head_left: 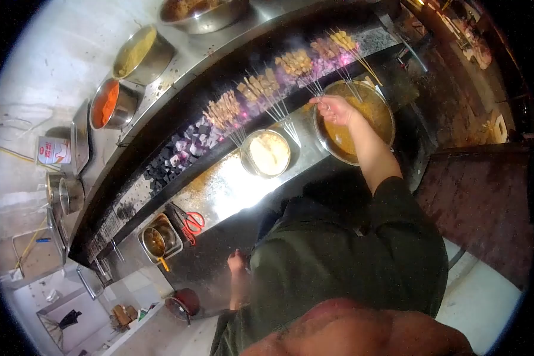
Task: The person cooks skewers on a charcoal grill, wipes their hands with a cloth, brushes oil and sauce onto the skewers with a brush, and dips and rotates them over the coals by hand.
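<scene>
My right hand (333,110) is closed around the metal handle ends of a bunch of meat skewers (295,63), whose meat lies over the long charcoal grill (187,148). Left of it on the grill rest more meat skewers (259,86) and a paler bunch (222,110). To the right lie further skewers (342,40) with yellowish pieces. Beneath my right wrist stands a wide pan of brownish, speckled seasoning (344,133). Down beside my body hangs my left hand (237,261), small in view, fingers curled, with nothing visible in it.
A metal pot with pale contents (266,153) stands on the ledge before the grill. Red-handled scissors (193,222) and a tray with a ladle (155,242) sit further left. Behind the grill are bowls of orange powder (105,105) and yellowish powder (137,56). Charcoal (184,148) glows pinkish.
</scene>
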`<state>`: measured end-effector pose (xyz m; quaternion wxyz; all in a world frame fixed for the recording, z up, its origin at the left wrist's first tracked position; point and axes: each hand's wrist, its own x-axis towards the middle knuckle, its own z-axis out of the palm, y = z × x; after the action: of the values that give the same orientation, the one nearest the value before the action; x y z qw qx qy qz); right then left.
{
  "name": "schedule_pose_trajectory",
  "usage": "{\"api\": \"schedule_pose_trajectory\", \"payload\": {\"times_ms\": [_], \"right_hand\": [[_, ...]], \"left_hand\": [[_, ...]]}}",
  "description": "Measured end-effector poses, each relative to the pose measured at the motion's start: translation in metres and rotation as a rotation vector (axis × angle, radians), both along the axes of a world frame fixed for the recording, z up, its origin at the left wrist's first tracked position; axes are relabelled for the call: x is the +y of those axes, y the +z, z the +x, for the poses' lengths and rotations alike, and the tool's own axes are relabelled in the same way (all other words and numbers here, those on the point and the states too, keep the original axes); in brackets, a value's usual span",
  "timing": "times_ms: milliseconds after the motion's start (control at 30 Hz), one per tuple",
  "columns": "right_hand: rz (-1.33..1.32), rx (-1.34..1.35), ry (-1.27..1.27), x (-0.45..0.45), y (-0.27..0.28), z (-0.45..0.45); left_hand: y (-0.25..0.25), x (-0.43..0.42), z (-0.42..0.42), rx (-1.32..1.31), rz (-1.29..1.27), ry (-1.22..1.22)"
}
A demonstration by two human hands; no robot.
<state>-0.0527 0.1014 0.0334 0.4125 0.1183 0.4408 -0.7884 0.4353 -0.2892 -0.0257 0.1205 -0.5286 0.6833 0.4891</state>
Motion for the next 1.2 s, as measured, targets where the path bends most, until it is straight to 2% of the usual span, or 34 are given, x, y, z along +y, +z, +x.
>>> {"api": "schedule_pose_trajectory", "payload": {"times_ms": [67,133,200,267,367,467,567,667,767,867,967,1067,1133,1200], "right_hand": [[-0.008,-0.016,-0.006,0.003,-0.008,-0.003],[0.01,-0.018,-0.013,0.006,-0.008,-0.002],[0.052,0.001,-0.019,0.006,-0.005,-0.001],[0.032,0.014,-0.004,0.006,-0.002,0.0],[0.031,-0.002,0.009,0.008,-0.007,0.0],[0.055,0.018,0.016,0.007,-0.003,-0.001],[0.058,0.052,0.037,0.008,-0.005,0.0],[0.047,0.074,0.04,0.007,-0.005,-0.002],[0.066,0.079,0.012,0.008,-0.01,-0.001],[0.083,0.069,0.005,0.006,-0.011,-0.005],[0.067,0.065,-0.008,0.009,-0.009,-0.002],[0.074,0.053,-0.019,0.007,-0.013,-0.002],[0.086,0.057,-0.038,0.008,-0.013,-0.001],[0.09,0.077,-0.059,0.006,-0.012,0.0]], "left_hand": [[-0.033,-0.013,0.018,0.1,0.094,0.038],[-0.037,-0.014,0.024,0.242,-0.001,-0.17],[-0.037,-0.012,0.021,0.264,-0.032,-0.217],[-0.006,0.005,0.001,0.161,0.002,-0.101],[-0.004,0.008,-0.009,0.083,0.049,-0.024],[0.02,0.024,-0.03,0.056,-0.048,-0.031],[0.003,0.017,-0.034,0.055,0.065,0.053],[0.003,0.018,-0.035,-0.049,-0.017,-0.047],[-0.005,0.02,-0.031,-0.022,-0.026,0.016],[-0.02,0.004,-0.019,0.095,0.237,0.178],[-0.03,0.012,-0.012,0.255,0.141,0.096],[-0.018,0.011,-0.012,0.127,-0.009,-0.223],[-0.035,0.006,-0.004,0.247,-0.007,-0.209],[-0.044,0.002,0.0,0.182,-0.029,-0.197]]}}
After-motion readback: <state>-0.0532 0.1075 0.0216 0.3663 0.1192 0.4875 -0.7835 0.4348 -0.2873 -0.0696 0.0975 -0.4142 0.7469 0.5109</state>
